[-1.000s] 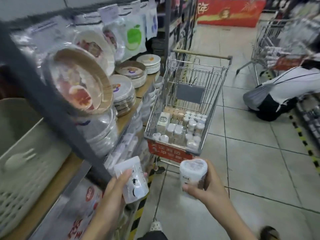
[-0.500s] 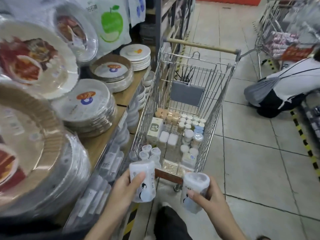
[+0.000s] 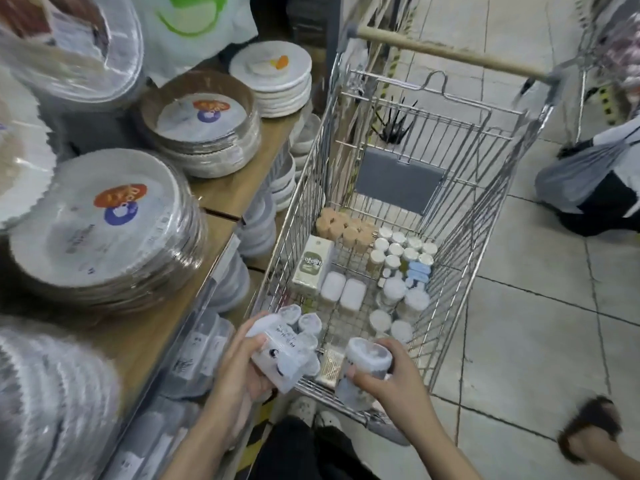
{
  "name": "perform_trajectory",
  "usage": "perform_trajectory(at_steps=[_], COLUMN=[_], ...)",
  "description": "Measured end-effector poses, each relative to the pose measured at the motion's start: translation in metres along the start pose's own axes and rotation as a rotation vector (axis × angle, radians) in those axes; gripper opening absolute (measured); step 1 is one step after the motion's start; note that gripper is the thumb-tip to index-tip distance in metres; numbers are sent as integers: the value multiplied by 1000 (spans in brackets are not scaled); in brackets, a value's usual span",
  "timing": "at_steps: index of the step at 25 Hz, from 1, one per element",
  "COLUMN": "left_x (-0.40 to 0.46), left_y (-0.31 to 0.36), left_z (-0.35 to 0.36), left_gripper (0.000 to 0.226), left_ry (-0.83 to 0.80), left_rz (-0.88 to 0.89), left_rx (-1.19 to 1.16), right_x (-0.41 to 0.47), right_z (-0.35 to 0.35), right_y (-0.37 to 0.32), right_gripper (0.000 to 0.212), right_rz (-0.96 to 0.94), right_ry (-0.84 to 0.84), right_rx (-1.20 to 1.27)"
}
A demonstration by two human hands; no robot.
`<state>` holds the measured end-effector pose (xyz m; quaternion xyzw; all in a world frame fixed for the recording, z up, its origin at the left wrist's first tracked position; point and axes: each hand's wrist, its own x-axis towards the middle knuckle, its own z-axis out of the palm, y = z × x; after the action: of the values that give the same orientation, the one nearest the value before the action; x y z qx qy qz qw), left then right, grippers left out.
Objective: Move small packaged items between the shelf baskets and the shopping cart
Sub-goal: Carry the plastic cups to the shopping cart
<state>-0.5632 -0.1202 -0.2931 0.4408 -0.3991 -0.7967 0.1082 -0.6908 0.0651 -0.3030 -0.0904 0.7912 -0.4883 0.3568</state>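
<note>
My left hand [image 3: 239, 368] grips a clear plastic container with a black-and-white print [image 3: 280, 355], tilted over the near left corner of the wire shopping cart [image 3: 460, 282]. My right hand [image 3: 391, 372] holds a second clear lidded container [image 3: 363, 368] upright at the cart's near edge. Inside the cart lie several small white-lidded jars [image 3: 401, 251], tan jars [image 3: 346, 226], a green-and-white box [image 3: 311, 265] and two white flat boxes [image 3: 343, 292].
A wooden shelf [image 3: 228, 188] on the left carries stacks of wrapped paper plates [image 3: 104, 230] and bowls. A person crouches at the right [image 3: 595, 181]. A sandalled foot [image 3: 588, 427] stands on the tiled floor. A second cart [image 3: 609, 36] is at far right.
I have stepped up to the cart and now look down into it. Both hands have carried their containers forward to its near end, the left one now tilted.
</note>
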Motion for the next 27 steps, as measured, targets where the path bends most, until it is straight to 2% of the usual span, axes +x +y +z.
perform_trajectory(at_steps=[2, 5, 8, 11, 16, 21, 27], left_x=[25, 58, 88, 126, 187, 224, 240], left_y=[0, -8, -17, -28, -55, -88, -93], left_z=[2, 2, -1, 2, 1, -9, -15], left_gripper=[49, 47, 48, 39, 58, 66, 63], left_ry=[-23, 56, 114, 91, 45, -61, -51], left_rz=[-32, -43, -8, 26, 246, 437, 478], left_rx=[-12, 20, 250, 452, 808, 1081, 1266], right_x=[23, 53, 81, 114, 161, 188, 210], right_z=[9, 22, 33, 45, 71, 93, 112], right_y=[3, 11, 20, 40, 77, 95, 111], right_gripper=[44, 48, 46, 43, 52, 48, 46], right_rz=[26, 56, 83, 81, 109, 99, 67], right_ry=[-12, -25, -26, 43, 171, 163, 220], right_rx=[-7, -20, -39, -58, -88, -117, -145])
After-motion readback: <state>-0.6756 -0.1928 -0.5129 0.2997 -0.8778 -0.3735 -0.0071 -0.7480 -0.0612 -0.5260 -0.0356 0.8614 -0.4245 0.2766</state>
